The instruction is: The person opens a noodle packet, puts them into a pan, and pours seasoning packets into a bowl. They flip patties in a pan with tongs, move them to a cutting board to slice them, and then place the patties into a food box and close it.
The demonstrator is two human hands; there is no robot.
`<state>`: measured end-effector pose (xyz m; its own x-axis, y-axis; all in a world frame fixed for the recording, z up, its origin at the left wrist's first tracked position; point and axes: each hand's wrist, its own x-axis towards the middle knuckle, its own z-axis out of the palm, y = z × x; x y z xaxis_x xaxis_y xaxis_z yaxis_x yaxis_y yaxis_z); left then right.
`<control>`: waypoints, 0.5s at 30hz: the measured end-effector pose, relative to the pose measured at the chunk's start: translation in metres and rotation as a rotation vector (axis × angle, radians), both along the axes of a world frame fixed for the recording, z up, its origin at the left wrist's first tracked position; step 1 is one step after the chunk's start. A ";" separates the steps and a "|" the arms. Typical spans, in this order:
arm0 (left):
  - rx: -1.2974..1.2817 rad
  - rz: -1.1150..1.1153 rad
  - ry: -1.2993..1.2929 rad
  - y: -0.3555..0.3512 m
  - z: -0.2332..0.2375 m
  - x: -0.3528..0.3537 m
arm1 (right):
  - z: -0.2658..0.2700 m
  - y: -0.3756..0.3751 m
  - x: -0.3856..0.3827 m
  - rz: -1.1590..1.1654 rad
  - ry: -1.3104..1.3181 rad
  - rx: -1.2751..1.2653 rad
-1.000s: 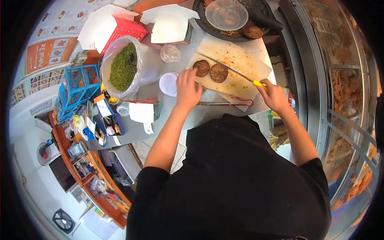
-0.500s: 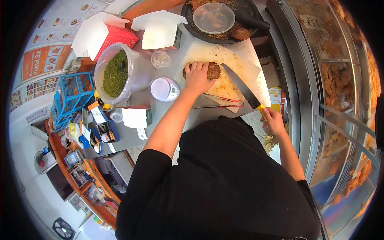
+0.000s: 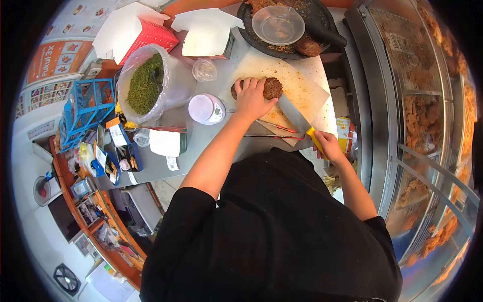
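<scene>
My left hand [image 3: 253,99] presses down on a dark brown, crusty piece of meat [image 3: 272,88], fingers curled over its top. The meat lies on a pale, crumb-strewn cutting board [image 3: 306,80]. In my right hand [image 3: 329,146] is the yellow handle of a large knife [image 3: 296,113]. Its broad blade slants up to the left over the board, with the tip right at the meat's lower right edge. Between my arms, red-and-metal tongs [image 3: 274,135] lie at the board's near edge.
Behind the board stands a black stone mortar [image 3: 324,15] holding a clear plastic bowl [image 3: 278,25]. To the left are a white kitchen scale [image 3: 205,108], a bag-lined tub of green shreds [image 3: 166,90] and open food boxes [image 3: 207,43]. A glass display case [image 3: 387,100] with fried food lines the right.
My right hand has moved left and slightly down, bringing the knife closer to the meat and turning its blade. My left hand stays on the meat. The view has shifted a little.
</scene>
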<state>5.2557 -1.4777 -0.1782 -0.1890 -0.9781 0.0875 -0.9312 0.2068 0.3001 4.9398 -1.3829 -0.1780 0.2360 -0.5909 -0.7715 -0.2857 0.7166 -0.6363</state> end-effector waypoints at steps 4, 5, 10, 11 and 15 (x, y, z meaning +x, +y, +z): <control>-0.033 0.031 0.079 0.001 0.011 0.001 | 0.003 -0.001 -0.001 0.012 -0.080 0.001; -0.039 0.045 0.081 0.003 0.016 0.001 | 0.009 0.000 -0.002 -0.009 -0.102 0.014; -0.161 0.078 0.190 0.021 0.052 0.010 | 0.051 0.003 -0.006 -0.014 -0.072 0.004; -0.176 0.114 0.192 0.027 0.063 0.014 | 0.059 0.003 -0.009 0.023 -0.068 -0.006; -0.298 0.065 0.426 0.070 0.104 0.052 | 0.083 -0.004 -0.007 0.061 -0.028 -0.026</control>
<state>5.3078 -1.4081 -0.0744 -0.0160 -0.9076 0.4196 -0.7530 0.2871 0.5921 4.9324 -1.3865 -0.0947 0.2939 -0.5945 -0.7485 -0.3104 0.6812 -0.6630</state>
